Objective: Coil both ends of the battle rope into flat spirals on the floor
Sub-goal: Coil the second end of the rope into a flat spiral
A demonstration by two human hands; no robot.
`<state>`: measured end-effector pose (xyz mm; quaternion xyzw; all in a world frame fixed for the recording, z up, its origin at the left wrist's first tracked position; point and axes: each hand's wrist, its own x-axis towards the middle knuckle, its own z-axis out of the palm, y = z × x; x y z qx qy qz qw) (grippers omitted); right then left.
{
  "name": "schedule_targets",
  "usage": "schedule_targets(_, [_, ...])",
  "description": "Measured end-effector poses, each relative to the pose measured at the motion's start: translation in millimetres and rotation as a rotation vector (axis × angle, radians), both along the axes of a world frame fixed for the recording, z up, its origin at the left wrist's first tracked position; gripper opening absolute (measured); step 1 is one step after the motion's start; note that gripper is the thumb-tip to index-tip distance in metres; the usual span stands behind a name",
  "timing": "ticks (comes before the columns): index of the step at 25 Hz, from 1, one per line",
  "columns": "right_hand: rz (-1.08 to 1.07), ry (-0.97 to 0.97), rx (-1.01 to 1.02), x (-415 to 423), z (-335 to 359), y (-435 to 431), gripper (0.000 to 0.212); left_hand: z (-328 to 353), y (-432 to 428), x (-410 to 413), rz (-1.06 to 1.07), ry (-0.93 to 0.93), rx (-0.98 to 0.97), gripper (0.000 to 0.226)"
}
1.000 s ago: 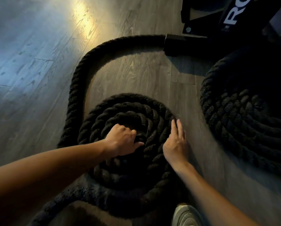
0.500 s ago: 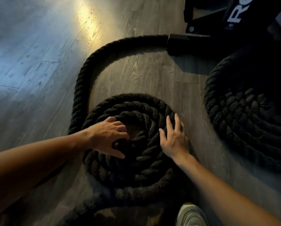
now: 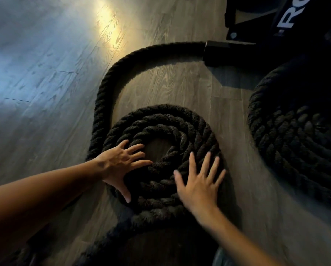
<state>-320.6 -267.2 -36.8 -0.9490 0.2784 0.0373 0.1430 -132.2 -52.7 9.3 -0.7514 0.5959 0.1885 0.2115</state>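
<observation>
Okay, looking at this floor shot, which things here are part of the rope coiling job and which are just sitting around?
Part of the job:
- spiral being coiled
- left hand, flat on it
- right hand, flat on it
- loose rope run feeding that spiral
- second coil on the right

Just lying about:
- black equipment frame with white lettering
- shoe toe at the bottom edge

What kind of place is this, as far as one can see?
Probably a gym, perhaps a home one: a thick battle rope coiled on a wood-look floor, and black equipment with white lettering behind it.
</observation>
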Motion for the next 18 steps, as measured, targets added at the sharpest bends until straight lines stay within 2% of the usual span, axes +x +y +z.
schedule_targets(2, [-0.001,0.018,0.014,-25.7,-0.7,20.1,0.089,-0.7,-1.4,-1.3,0.006,-0.001,-0.002,0.141])
schedule_targets(5, [0.025,0.035,0.041,-21.0,1.6,12.4,0.096,1.9,0.2,-0.8,0.047,-0.005,0.003,0.141])
schedule_targets(11, [0.237,0.066,0.054,58.6,2.6,-49.8,0.087,8.1,-17.8,5.0,0.366,0.021,-0.010,0.144])
schedule_targets(16, [0.435,0.163,0.006,111.6,17.5,-93.9,0.089,0.0,-14.7,-1.6,0.449,-0.046,-0.137,0.135])
schedule_targets(18, [0.397,0.216,0.050,126.1,28.9,-90.0,0.086,0.5,-18.3,-5.3,0.494,-0.060,-0.144,0.137])
